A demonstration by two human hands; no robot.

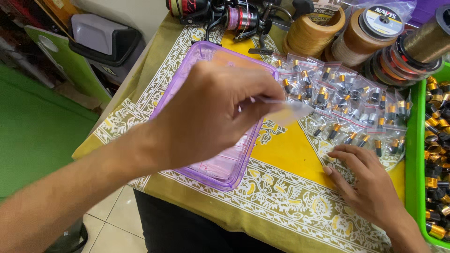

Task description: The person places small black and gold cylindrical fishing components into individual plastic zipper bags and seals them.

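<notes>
My left hand (211,115) hovers over a purple plastic tray (206,54), its fingers pinched on a small clear plastic bag (290,111) that sticks out to the right. My right hand (363,180) rests flat on the yellow patterned tablecloth (281,187), fingers spread, touching the near edge of a pile of small clear bags with gold and black parts (347,100). The tray holds more clear bags, partly hidden under my left hand.
A green bin (412,154) full of gold and black metal parts stands at the right edge. Spools of line (370,30) and fishing reels (225,14) crowd the table's far side. A dark box (101,40) and green floor lie to the left.
</notes>
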